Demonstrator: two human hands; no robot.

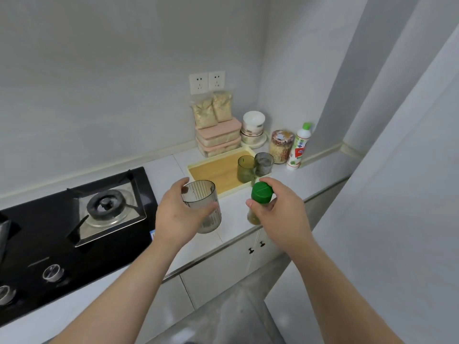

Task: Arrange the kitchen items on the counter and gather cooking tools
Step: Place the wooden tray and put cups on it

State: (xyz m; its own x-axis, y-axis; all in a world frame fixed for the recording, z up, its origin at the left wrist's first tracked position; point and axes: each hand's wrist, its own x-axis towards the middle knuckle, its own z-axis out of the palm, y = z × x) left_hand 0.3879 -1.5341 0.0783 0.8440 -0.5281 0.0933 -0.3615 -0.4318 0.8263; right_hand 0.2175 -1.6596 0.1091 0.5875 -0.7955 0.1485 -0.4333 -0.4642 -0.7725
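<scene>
My left hand (177, 214) grips a smoky ribbed plastic cup (204, 197) above the white counter (231, 214), fingers wrapped round its side. My right hand (278, 207) holds a small spice jar with a green lid (261, 192), its yellowish contents showing below my fingers. Just behind them lies a wooden cutting board (216, 171) with a cream rim. A green cup (245, 168) and a grey cup (263, 163) stand side by side on the board's right end.
A black gas stove (74, 214) fills the counter's left part. At the back stand stacked pink-lidded boxes (218, 139) with two grain bags (212, 110), a white jar (253, 129), a filled clear jar (282, 146) and a white bottle (299, 147). Cabinet doors (223, 271) lie below.
</scene>
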